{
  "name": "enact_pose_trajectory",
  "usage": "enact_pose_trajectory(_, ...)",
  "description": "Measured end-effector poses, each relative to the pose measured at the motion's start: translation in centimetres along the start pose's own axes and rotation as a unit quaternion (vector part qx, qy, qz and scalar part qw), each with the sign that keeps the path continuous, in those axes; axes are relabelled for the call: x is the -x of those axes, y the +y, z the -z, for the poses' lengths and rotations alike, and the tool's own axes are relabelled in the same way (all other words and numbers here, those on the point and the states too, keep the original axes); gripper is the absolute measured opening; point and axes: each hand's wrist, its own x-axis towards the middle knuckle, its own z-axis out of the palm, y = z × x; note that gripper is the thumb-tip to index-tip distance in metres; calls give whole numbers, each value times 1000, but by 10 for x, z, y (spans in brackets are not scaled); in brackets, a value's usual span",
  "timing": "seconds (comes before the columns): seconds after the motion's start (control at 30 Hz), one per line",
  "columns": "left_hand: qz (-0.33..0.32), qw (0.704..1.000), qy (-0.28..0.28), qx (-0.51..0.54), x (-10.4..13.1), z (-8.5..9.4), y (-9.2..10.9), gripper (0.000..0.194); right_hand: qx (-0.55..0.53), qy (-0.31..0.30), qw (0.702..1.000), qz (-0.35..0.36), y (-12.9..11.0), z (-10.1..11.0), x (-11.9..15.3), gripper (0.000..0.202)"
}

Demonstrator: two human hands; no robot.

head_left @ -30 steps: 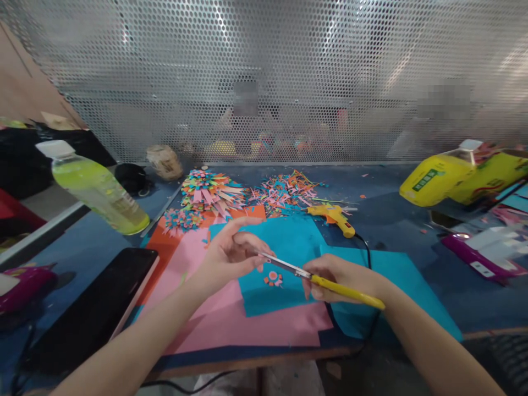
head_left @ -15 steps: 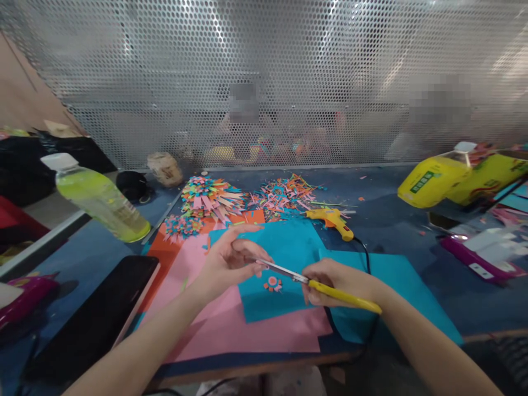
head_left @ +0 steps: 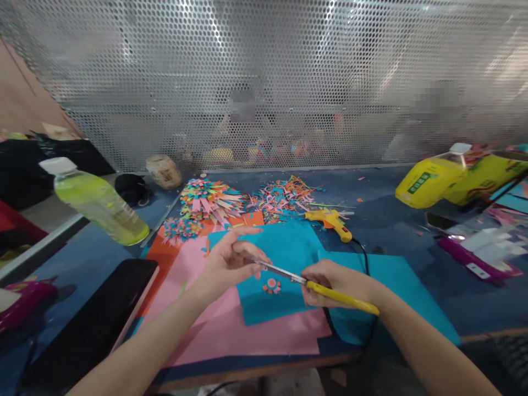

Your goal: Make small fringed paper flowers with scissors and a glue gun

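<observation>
My right hand [head_left: 330,280] is closed around yellow-handled scissors [head_left: 346,298], seen edge-on, with the silver blades pointing left. The blade tips meet the fingers of my left hand [head_left: 231,258], whose thumb and fingertips are pinched together; what sits between them is too small to make out. Below the blades, a little paper flower [head_left: 271,283] with a pale pink centre and orange petals lies on a blue paper sheet [head_left: 284,242]. That sheet overlaps a pink sheet [head_left: 247,341], and another blue sheet [head_left: 383,275] lies under my right forearm.
Behind the sheets are a fringed paper bundle [head_left: 212,201], a paper flower cluster [head_left: 181,228], a heap of paper strips [head_left: 284,195] and a yellow glue gun [head_left: 332,221] with a black cord. A drink bottle [head_left: 99,203] and phone [head_left: 91,319] lie left; a yellow bottle [head_left: 427,184] lies right.
Both hands and the scissors hold almost the same pose. The view has shifted very slightly; nothing was picked up or put down.
</observation>
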Motion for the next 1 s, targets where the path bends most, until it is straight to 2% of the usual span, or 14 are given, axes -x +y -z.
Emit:
enact_pose_trajectory(0.43,-6,1000,14,-10,-1,-2,2,49,14,16,1000,-17,3,-1,-1,40)
enact_pose_trajectory(0.73,-3,1000,12,-20,-1,-1,2,51,33,33,998,-46,-12,5,1,41)
enact_pose_trajectory(1.0,13,998,46,-28,-2,-2,5,49,3,56,997,-60,-12,2,-1,38)
